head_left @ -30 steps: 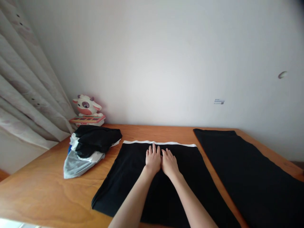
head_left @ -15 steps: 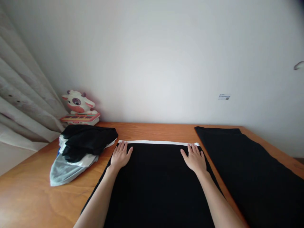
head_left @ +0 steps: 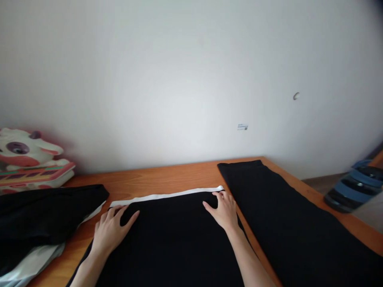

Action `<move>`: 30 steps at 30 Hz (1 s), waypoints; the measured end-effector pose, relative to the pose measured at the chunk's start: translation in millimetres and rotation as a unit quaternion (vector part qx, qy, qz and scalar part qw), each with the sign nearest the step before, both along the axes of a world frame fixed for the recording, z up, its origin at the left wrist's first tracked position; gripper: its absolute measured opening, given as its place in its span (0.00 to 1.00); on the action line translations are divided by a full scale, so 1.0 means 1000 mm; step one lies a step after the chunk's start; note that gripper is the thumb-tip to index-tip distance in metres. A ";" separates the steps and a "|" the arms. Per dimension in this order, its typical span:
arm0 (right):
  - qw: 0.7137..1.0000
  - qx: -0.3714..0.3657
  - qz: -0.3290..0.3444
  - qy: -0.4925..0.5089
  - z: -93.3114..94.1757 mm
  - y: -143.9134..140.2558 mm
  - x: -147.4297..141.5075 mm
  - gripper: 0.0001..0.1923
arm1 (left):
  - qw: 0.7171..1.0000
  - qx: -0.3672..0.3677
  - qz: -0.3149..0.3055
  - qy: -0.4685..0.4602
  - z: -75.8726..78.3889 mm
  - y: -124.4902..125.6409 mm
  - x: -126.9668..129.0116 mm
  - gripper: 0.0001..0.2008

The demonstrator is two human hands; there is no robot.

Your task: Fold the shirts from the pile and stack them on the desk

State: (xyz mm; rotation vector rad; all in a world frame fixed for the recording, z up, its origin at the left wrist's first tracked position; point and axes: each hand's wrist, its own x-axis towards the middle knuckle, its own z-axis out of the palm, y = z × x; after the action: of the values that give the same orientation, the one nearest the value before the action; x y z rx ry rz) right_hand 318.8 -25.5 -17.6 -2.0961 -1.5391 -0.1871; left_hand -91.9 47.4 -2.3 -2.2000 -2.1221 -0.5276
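Note:
A black garment (head_left: 173,239) lies spread flat, with a white band (head_left: 167,195) along its far edge. My left hand (head_left: 109,229) rests at the band's left end, its fingers bent and its thumb apart on the black cloth. At the right end, my right hand (head_left: 224,209) touches the cloth just below the band, thumb spread away from curled fingers. Neither hand visibly grips the cloth. The garment's near part runs out of view between my forearms.
Another flat black garment (head_left: 287,211) lies to the right. On the left is a pile of clothes (head_left: 38,223), with a cow toy keyboard (head_left: 32,163) behind it. The wooden table (head_left: 155,177) meets a white wall. A blue water jug (head_left: 356,185) stands beyond its right edge.
The view has turned right, bringing the jug into sight. My hands stay at the two ends of the white band, but their fingers have gone from flat to bent.

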 end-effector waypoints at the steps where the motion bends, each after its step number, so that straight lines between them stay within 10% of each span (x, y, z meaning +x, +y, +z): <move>1: 1.000 -0.004 0.004 0.002 0.001 0.000 -0.001 0.24 | 1.000 0.002 -0.008 -0.008 -0.002 0.002 -0.001 0.35; 11: 1.000 0.001 0.022 0.013 0.002 -0.019 -0.013 0.10 | 0.985 0.052 -0.129 -0.106 -0.014 0.016 -0.002 0.22; 20: 0.995 -0.020 0.061 0.070 0.017 -0.068 0.007 0.08 | 0.989 -0.086 -0.081 -0.086 0.029 0.001 0.052 0.16; 30: 0.976 0.030 0.150 0.152 0.065 -0.170 0.028 0.21 | 0.955 0.088 -0.071 -0.273 0.055 -0.018 0.125 0.19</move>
State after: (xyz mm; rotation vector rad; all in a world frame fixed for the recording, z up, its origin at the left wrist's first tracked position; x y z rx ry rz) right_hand 346.4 -195.5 47.5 -1.7235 -1.6097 0.1867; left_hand 32.7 29.6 52.3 -2.3058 -2.0168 -1.4198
